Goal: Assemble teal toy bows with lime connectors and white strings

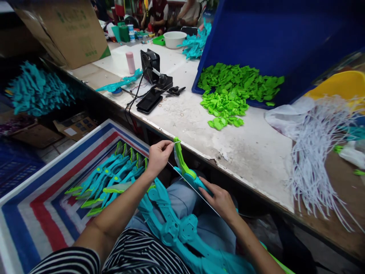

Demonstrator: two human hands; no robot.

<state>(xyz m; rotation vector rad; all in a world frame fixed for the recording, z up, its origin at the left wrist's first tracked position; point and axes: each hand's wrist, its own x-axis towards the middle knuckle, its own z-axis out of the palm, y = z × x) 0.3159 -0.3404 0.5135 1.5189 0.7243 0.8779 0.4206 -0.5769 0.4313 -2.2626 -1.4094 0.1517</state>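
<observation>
My left hand (160, 156) is closed in a pinch beside the upper tip of a teal and green plastic part (189, 176). A thin white strand (196, 191) runs from that hand down along the part, past my right hand. The strand also crosses the green tip. My right hand (219, 197) grips the part's teal lower end, with the fingers around it. Larger teal plastic pieces (171, 232) lie across my lap, under both arms. Left of my left hand, several teal and green assembled parts (110, 175) rest in a row on a striped sheet.
The striped sheet lines a white-rimmed tray (54, 224). On the table (196, 129) are loose green pieces (228, 95), a tilted blue bin (256, 34), a bundle of white strands (316, 152), a small black fan (150, 64) and a phone (149, 102). People sit beyond it.
</observation>
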